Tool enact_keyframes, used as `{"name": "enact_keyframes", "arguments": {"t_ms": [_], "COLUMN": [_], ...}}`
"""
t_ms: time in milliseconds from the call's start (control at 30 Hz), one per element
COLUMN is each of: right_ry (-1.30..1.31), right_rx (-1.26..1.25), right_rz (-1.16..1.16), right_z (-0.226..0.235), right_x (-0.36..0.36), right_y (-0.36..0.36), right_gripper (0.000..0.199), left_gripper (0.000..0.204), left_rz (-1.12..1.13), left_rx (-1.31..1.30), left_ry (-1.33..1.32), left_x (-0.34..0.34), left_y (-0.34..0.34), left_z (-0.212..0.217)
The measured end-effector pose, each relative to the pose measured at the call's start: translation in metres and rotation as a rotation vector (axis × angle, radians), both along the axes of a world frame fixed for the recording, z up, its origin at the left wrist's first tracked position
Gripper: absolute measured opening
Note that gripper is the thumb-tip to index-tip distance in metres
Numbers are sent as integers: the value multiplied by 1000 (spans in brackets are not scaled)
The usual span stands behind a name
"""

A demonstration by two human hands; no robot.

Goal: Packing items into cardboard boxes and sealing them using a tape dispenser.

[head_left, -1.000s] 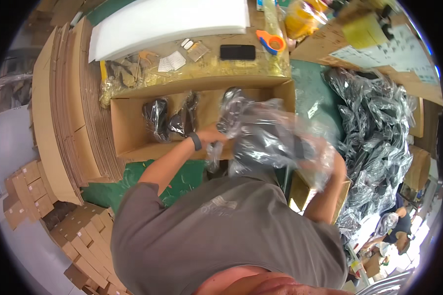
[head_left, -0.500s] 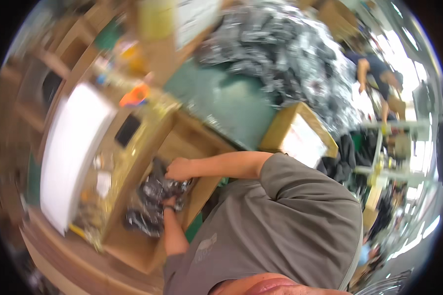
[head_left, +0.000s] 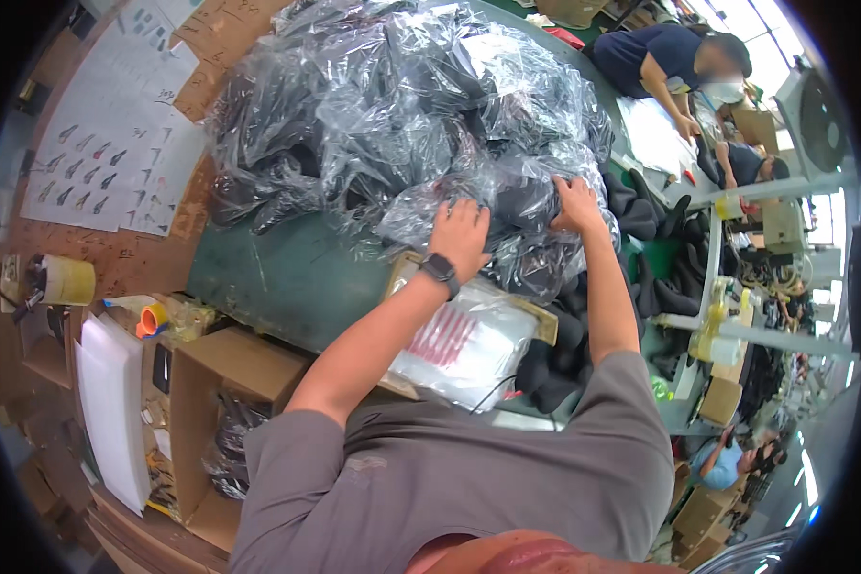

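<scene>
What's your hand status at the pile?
Left hand, right hand both on clear-bagged dark items. Open carton lower left, bagged contents inside. Nothing visible blocking hands.

**Worker's attire, upper body**

Grey-brown T-shirt [head_left: 507, 469] with a round neckline [head_left: 429, 547] and short, loose sleeves [head_left: 301, 445]; a small pale print [head_left: 365, 463], too faint to make out from where I stand, marks its front. Bare left hand [head_left: 461, 232], a squarish dark watch [head_left: 440, 271] strapped just behind it; bare right hand [head_left: 576, 204].
</scene>
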State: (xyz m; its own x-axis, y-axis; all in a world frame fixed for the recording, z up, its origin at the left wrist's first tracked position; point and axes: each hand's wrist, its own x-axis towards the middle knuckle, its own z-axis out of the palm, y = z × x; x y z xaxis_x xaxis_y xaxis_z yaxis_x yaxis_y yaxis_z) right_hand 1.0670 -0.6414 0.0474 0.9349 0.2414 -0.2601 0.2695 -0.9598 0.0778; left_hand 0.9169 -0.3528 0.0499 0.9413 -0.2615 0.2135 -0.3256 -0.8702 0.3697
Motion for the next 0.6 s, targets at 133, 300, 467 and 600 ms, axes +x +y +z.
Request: {"name": "enact_keyframes", "arguments": {"t_ms": [133,300,467,600], "right_ry": [-144,196,285,380], "right_rx": [218,155,242,976], "right_rz": [658,422,140,-177], "right_z": [-22,-18,-17,30], "right_x": [26,48,52,-32], "right_y": [-3,7,-4,-6], "right_gripper": [92,86,66,93], "left_gripper": [45,30,22,51], "left_rz": [-110,-155,16,262], "left_rx": [611,484,-54,-341], "left_ry": [78,224,-115,-286], "left_x": [49,88,8,-141], "left_y": [-83,-90,-3,138], "left_z": [-91,-116,-24,101]}}
